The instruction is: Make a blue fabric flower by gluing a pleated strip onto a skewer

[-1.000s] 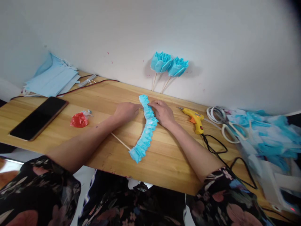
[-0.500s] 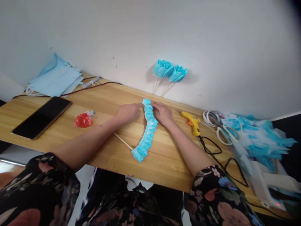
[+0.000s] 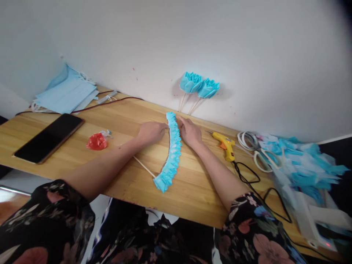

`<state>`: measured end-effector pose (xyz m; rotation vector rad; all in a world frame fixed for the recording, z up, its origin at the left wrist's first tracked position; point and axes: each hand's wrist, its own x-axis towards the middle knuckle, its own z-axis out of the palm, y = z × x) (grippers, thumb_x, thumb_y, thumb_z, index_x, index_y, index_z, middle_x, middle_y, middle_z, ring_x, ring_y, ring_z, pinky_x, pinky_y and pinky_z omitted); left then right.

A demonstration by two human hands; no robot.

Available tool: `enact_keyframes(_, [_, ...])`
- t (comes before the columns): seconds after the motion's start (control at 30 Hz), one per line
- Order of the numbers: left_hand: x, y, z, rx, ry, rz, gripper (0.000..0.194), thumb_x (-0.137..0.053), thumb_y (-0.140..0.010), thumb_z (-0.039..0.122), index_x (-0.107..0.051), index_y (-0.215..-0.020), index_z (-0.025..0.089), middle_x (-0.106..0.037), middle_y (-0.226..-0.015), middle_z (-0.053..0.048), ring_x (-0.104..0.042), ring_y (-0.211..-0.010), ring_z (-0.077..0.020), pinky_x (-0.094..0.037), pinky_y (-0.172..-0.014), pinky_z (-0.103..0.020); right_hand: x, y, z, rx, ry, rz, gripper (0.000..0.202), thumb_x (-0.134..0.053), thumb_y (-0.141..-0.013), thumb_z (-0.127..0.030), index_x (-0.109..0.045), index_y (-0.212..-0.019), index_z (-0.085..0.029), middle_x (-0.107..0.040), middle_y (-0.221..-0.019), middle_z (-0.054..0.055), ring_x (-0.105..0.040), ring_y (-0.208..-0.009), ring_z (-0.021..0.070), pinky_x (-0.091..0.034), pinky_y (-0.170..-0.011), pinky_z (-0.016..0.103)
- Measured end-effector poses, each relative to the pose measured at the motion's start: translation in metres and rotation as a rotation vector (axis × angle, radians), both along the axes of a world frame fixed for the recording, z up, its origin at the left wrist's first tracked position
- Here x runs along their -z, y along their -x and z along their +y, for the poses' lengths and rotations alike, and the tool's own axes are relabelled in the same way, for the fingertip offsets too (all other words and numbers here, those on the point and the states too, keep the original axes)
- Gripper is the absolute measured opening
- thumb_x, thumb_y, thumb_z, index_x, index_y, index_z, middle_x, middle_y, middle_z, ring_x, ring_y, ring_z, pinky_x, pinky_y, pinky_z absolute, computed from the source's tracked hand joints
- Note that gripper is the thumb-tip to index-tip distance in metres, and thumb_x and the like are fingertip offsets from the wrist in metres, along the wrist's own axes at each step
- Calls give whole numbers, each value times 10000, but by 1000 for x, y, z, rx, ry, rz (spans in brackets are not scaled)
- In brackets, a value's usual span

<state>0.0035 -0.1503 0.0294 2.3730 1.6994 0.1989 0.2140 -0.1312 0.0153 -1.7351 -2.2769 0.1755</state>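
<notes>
A ruffled strip of light blue material (image 3: 173,150) lies curved on the wooden table between my two hands. Its near end touches a thin wooden stick (image 3: 144,167), which runs off to the left under my forearm. My left hand (image 3: 152,132) rests on the table, its fingertips reaching to the strip's left edge near the far end. On the other side, my right hand (image 3: 190,132) lies with the index finger stretched out close beside the strip's right edge. Neither hand is wrapped round anything.
Two blue flowers (image 3: 199,85) on sticks lean against the wall. To the right are a yellow glue gun (image 3: 226,145), white-handled scissors (image 3: 265,160) and a heap of blue scraps (image 3: 310,161). A phone (image 3: 49,137), red wrapper (image 3: 96,142) and face masks (image 3: 66,93) lie left.
The far part of the strip now lies in a smoother, more even curve, its ruffles straighter. Both hands stay beside it, shifted only slightly. The right index finger is more stretched out.
</notes>
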Motion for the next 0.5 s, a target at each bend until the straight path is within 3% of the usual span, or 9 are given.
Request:
enact_keyframes(0.2, [1, 0, 0, -47, -6, -38, 485, -390, -1006, 276, -654, -1413, 283, -768, -1294, -78, -727, -1185, -274, -566, -964, -372, -6, 1, 11, -25, 61, -124, 644, -367, -1006, -186, -418, -1633, -323, -688, -1279, 135, -704, -1072, 324, -545, -850, 422])
enact_keyframes(0.5, [2, 2, 3, -70, 12, -130, 486, -422, -983, 244, -618, -1428, 242, -756, -1305, -108, -716, -1200, -290, -555, -989, -403, -9, 9, 24, -4, 100, -90, 584, -411, -993, -182, -560, -1539, -329, -688, -1339, 121, -692, -1190, 350, -552, -953, 481])
